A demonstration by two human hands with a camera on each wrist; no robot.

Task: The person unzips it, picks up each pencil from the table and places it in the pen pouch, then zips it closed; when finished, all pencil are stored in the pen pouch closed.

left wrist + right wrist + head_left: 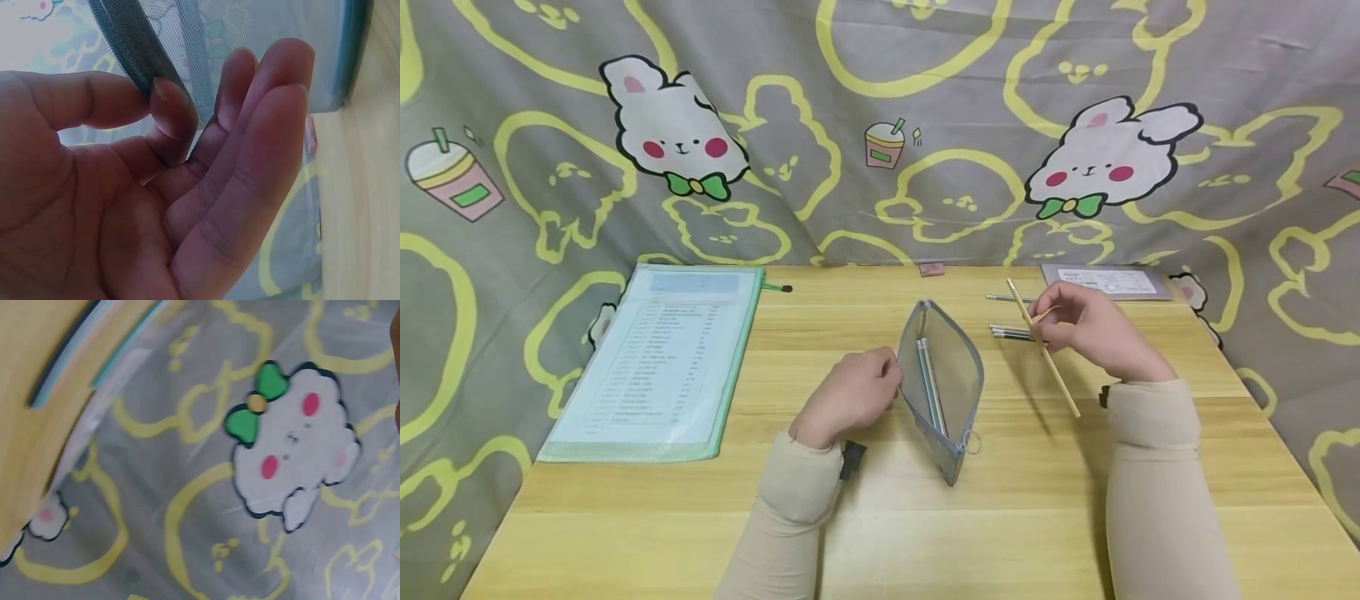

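While the left hand (pixel 850 396) pinches the left edge of a mesh pouch (pixel 958 371) between thumb and forefinger, its other fingers loosely bent and free, the right hand (pixel 1093 329) pinches a yellow pencil (pixel 1060 379) above the worktop (pixel 1000 542), to the right of the pouch. Held upright near the middle of the worktop with its mouth gaping, the pouch should be light, soft and limp, likely to fold if let go, so its firmer zip edge seems the best place to hold. The pencil should be light, stiff and smooth, apt to swivel in the fingertips; a hold nearer one end would probably steer it better, though the middle balances it. In looks, the pouch is grey and see-through, with a ring (pixel 980 443) at its near end and two slim pencils (pixel 931 387) leaning inside; the yellow pencil is plain, straight and slanted, its far end whitish. More pencils (pixel 1011 333) lie farther off, partly hidden by the right hand.
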